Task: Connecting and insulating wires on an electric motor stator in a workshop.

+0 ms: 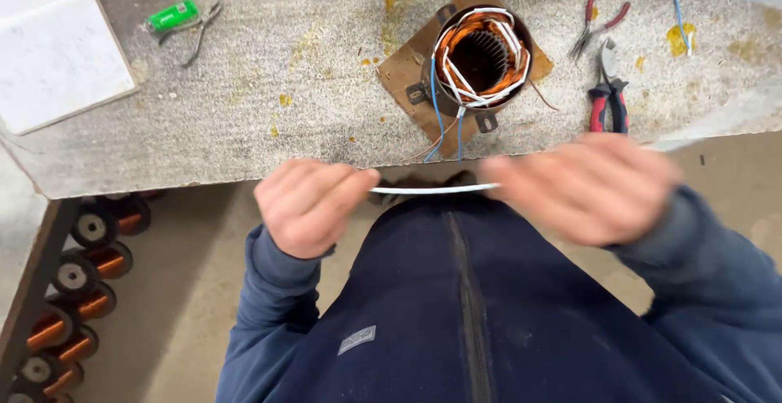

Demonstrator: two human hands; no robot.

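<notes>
Workbench (244,118) bears stator (481,59), pliers (609,94); both hands' grip pinches white sleeve (432,190).

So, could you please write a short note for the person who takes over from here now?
Left hand: pinches one end of a thin white sleeve, held level in front of the body.
Right hand: blurred, grips the other end.
Motor stator: stands on brown cardboard on the bench, copper windings with white sleeves and blue leads already in.
Red-handled pliers lie right of it.
Done: several sleeves fitted. Left: the held sleeve is not yet on the stator.
</notes>
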